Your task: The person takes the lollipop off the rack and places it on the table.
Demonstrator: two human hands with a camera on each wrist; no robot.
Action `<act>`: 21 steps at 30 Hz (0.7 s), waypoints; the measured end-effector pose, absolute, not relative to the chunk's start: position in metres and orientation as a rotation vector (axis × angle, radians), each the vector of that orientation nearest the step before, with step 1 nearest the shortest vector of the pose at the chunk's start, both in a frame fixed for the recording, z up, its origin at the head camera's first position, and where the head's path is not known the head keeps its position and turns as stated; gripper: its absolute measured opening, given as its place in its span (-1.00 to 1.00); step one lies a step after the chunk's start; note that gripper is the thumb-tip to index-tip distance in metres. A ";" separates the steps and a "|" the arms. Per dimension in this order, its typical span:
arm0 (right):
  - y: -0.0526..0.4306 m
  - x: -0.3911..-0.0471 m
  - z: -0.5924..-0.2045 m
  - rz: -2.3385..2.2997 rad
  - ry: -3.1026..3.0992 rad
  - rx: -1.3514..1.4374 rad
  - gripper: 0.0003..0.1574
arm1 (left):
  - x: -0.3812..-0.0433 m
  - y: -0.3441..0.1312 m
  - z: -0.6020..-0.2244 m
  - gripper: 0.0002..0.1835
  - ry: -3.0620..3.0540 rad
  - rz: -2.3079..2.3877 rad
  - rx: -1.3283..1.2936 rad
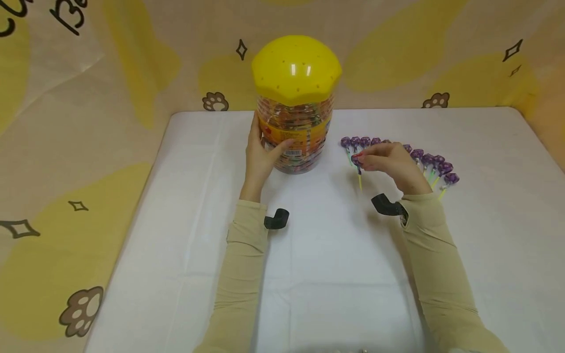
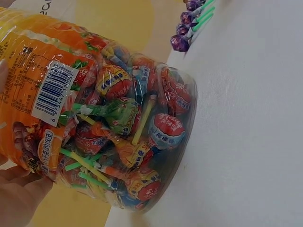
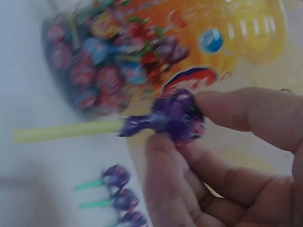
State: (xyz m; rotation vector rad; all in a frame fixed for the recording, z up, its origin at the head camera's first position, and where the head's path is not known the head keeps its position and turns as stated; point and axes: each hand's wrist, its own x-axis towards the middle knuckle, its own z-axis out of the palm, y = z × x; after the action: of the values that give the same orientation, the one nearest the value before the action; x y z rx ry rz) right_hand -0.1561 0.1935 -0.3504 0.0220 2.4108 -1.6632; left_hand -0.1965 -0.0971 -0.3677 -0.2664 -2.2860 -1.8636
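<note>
My left hand (image 1: 259, 164) holds the side of a large clear plastic jar (image 1: 309, 142), thumb across the front and fingers round its left side. The jar stands upright under a domed yellow lid (image 1: 296, 68); an orange label wraps its middle. Through the wall in the left wrist view, wrapped lollipops (image 2: 124, 116) in several colours show. My right hand (image 1: 395, 164) pinches a purple-wrapped lollipop (image 3: 177, 113) by its head, just right of the jar. Its yellow stick (image 3: 68, 131) points down in the head view.
A curved row of purple lollipops (image 1: 427, 159) lies right of the jar, partly hidden behind my right hand. Beneath everything is a white-covered table (image 1: 326, 269). Cream and yellow printed fabric (image 1: 397, 59) hangs behind and beside it.
</note>
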 end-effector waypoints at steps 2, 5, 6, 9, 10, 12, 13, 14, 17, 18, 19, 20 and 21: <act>0.195 -0.159 -0.358 -1.534 2.426 0.021 -0.54 | -0.197 -0.097 -0.368 0.05 -2.286 -1.864 -0.264; 0.194 -0.164 -0.371 -1.419 2.453 0.032 -0.56 | -0.196 -0.097 -0.367 0.05 -2.295 -1.857 -0.246; 0.194 -0.166 -0.374 -1.390 2.467 0.032 -0.57 | -0.196 -0.098 -0.367 0.05 -2.296 -1.857 -0.242; 0.192 -0.170 -0.382 -1.335 2.510 0.043 -0.59 | -0.196 -0.099 -0.367 0.05 -2.293 -1.859 -0.237; 0.191 -0.170 -0.383 -1.319 2.522 0.044 -0.58 | -0.196 -0.099 -0.367 0.05 -2.290 -1.862 -0.237; 0.190 -0.172 -0.386 -1.286 2.550 0.047 -0.57 | -0.195 -0.100 -0.367 0.05 -2.283 -1.866 -0.235; 0.190 -0.172 -0.387 -1.268 2.565 0.048 -0.56 | -0.195 -0.101 -0.367 0.05 -2.282 -1.865 -0.233; 0.189 -0.173 -0.388 -1.247 2.581 0.048 -0.55 | -0.194 -0.101 -0.367 0.05 -2.283 -1.864 -0.229; 0.188 -0.171 -0.389 -1.194 2.628 0.047 -0.55 | -0.194 -0.103 -0.367 0.05 -2.303 -1.858 -0.227; 0.187 -0.171 -0.390 -1.169 2.642 0.040 -0.55 | -0.194 -0.104 -0.367 0.06 -2.324 -1.849 -0.224; 0.187 -0.170 -0.390 -1.150 2.650 0.034 -0.54 | -0.194 -0.106 -0.367 0.07 -2.356 -1.830 -0.222; 0.186 -0.169 -0.390 -1.118 2.662 0.030 -0.52 | -0.194 -0.108 -0.367 0.08 -2.396 -1.809 -0.220; 0.187 -0.168 -0.389 -1.093 2.669 0.031 -0.51 | -0.194 -0.111 -0.366 0.10 -2.442 -1.786 -0.220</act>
State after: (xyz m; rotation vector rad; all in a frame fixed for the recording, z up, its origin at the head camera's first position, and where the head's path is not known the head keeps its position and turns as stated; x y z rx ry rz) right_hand -0.1683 0.1867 -0.3890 0.0305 2.6695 -1.0930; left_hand -0.1944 -0.1107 -0.3661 -0.2203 -2.4419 -1.7863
